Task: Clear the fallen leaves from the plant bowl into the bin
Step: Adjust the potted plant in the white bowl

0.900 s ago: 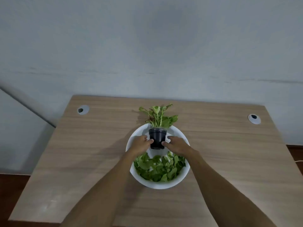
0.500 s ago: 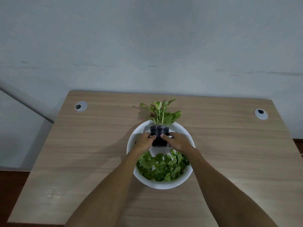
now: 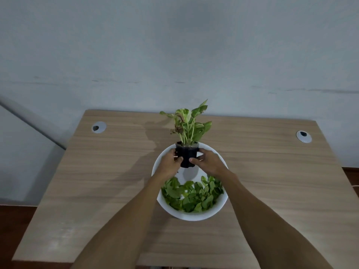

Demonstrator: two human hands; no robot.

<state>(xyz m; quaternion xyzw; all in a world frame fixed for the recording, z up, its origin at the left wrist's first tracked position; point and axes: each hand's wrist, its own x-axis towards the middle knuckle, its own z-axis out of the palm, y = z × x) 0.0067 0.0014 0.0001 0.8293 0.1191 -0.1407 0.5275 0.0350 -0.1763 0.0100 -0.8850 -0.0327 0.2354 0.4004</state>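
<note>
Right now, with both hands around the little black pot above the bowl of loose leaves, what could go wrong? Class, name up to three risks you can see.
1. The black pot is gripped only at its sides by the left hand and right hand; it might slip into the white bowl.
2. The plant stands tall above the pot, so tilting could spill soil onto the loose leaves.
3. No bin is in view, so leaves may scatter when carried.

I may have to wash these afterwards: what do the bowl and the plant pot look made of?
Bowl: smooth glossy white, uniform with a thin rim, so plastic or glazed ceramic; the look leaves it open. Pot: thin black plastic, probably, with vertical ribs and a dull sheen. Both hands hold it.
</note>
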